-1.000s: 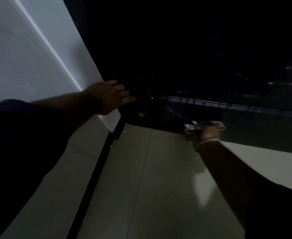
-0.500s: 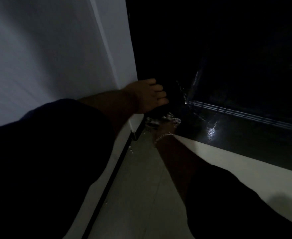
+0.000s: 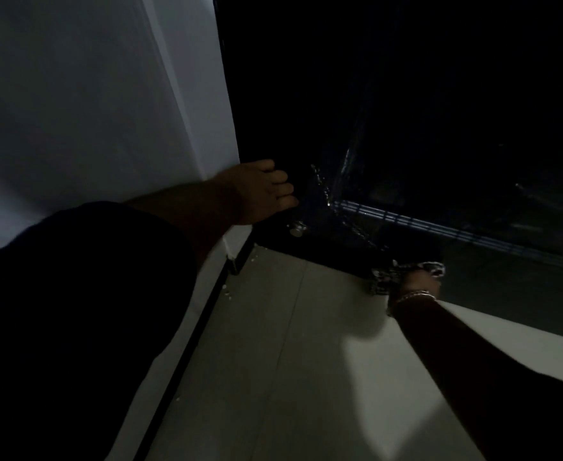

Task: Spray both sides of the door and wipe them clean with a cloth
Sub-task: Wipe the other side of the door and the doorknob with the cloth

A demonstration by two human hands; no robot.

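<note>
**Low on the dark door, cloth at the bottom edge**

The door [image 3: 406, 128] stands dark and glossy to the right of the pale wall [image 3: 74, 111], its lowest part meeting the light floor [image 3: 273, 361]. The left hand [image 3: 260, 193] rests at the door's edge where it meets the wall, fingers curled over that edge — it seems to steady the leaf. The right hand [image 3: 416, 282], a bracelet at the wrist, grips a patterned cloth [image 3: 386, 277] bunched against the bottom of the door, right at floor level.

Risks, as I judge them: streaks of wet glint on the panel near the grille-like slats [image 3: 440, 227], so drips may run onto the floor and make it slick; the left fingers could be pinched if the door swings toward the frame; the cloth might snag on the small round metal stop [image 3: 296, 229] nearby.

Much is lost in gloom — the upper door is near black, no spray bottle shows, and the right fingertips are hidden behind the cloth.
</note>
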